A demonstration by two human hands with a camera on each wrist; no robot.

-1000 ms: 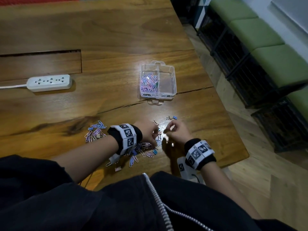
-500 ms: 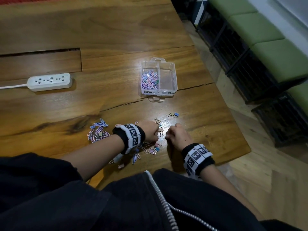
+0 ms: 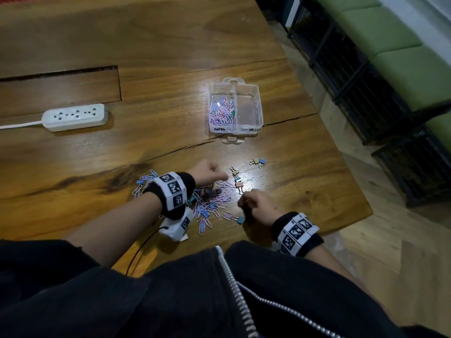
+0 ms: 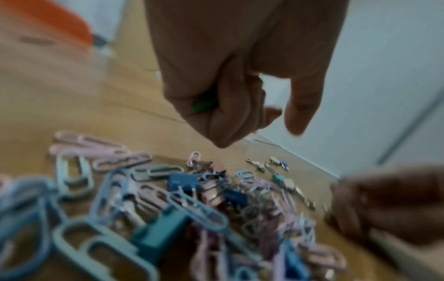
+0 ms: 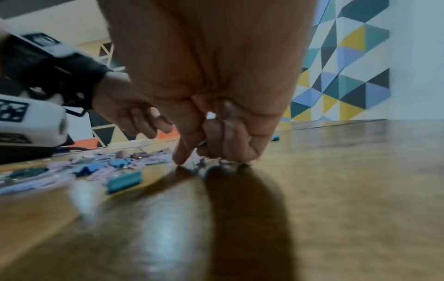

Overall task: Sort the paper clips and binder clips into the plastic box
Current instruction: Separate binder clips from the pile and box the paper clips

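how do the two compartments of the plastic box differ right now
The left compartment of the plastic box holds a heap of pink, blue and green paper clips; the right compartment looks empty. Each front label reads differently, though neither is fully legible. Both are clear, open-topped and alike in size.

glossy wooden table [image 3: 170, 57], clear plastic box [image 3: 260, 118]
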